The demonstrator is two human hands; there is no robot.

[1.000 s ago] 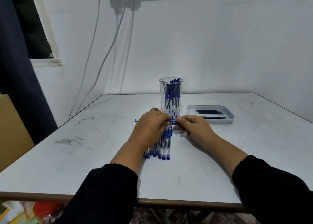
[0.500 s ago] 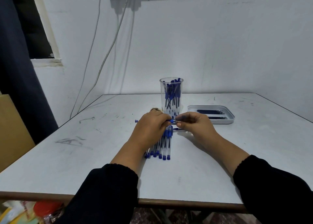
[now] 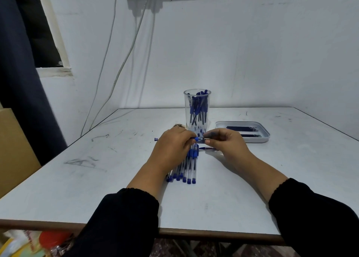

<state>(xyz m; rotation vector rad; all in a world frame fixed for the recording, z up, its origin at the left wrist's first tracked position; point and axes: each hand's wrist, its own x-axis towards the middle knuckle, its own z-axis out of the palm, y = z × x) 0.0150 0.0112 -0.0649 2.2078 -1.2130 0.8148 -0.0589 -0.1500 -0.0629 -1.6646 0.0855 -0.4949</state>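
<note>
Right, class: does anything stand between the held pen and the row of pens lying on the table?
Nothing visible does. The left hand and right hand grip the pen just above the far end of the row. A loose piece lies on the table right of that end, off the row.
</note>
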